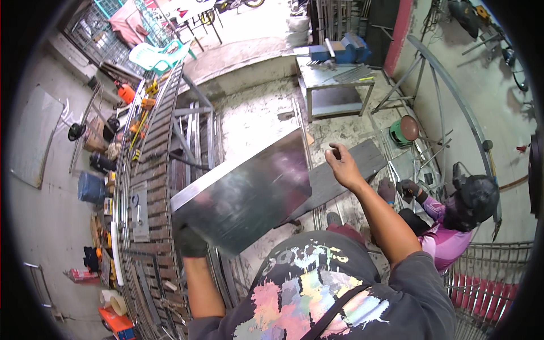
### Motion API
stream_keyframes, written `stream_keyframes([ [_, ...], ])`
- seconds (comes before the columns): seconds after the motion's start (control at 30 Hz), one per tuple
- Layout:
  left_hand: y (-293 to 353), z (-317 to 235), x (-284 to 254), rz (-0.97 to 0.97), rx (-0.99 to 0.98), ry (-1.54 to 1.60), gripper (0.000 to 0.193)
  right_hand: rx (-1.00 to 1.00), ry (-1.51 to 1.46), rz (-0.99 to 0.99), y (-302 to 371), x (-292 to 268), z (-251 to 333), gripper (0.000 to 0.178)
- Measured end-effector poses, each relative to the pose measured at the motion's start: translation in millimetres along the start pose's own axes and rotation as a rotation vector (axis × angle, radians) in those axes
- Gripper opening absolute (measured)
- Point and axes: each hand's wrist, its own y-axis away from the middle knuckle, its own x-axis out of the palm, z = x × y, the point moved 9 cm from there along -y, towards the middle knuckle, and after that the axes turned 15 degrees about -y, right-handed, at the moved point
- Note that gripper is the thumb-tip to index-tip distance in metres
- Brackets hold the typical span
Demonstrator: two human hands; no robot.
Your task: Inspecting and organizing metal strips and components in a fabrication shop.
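My left hand, in a dark glove, grips the lower left edge of a shiny metal sheet with a bright folded edge along its far side. Its fingers are partly hidden by the sheet, which tilts in front of my body. To the right of the sheet, my bare right hand is raised apart from it, with loosely bent fingers and nothing in them. Below that hand lies a long dark board, partly covered by the sheet.
A slatted metal workbench with tools runs along the left. A co-worker in a pink top and black cap crouches at right, gloved hands near metal bars. Further off stand a metal table with a blue vise and a green round container.
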Motion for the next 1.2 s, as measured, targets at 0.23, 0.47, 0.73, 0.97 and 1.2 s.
stream_keyframes([
  [0.23,9.0,-22.9,-16.7,-0.304,0.299,-1.492,0.039,0.011,-0.49,0.553,-25.6,51.2,124.0,0.069],
  [0.47,21.7,0.9,16.1,-0.205,0.226,-1.169,0.044,0.363,-0.923,0.786,-27.3,95.5,138.0,0.044],
  [0.73,24.0,32.8,-13.2,-0.27,0.057,-0.812,0.045,0.57,-0.971,0.684,-18.5,106.2,122.3,0.031],
  [0.97,37.4,64.8,-29.8,-0.281,-0.05,-0.507,0.046,0.61,-0.943,0.676,-20.2,102.6,109.6,0.034],
  [1.2,25.9,92.8,-29.5,-0.243,-0.136,-0.201,0.047,0.612,-0.964,0.58,-28.5,87.7,88.2,0.036],
])
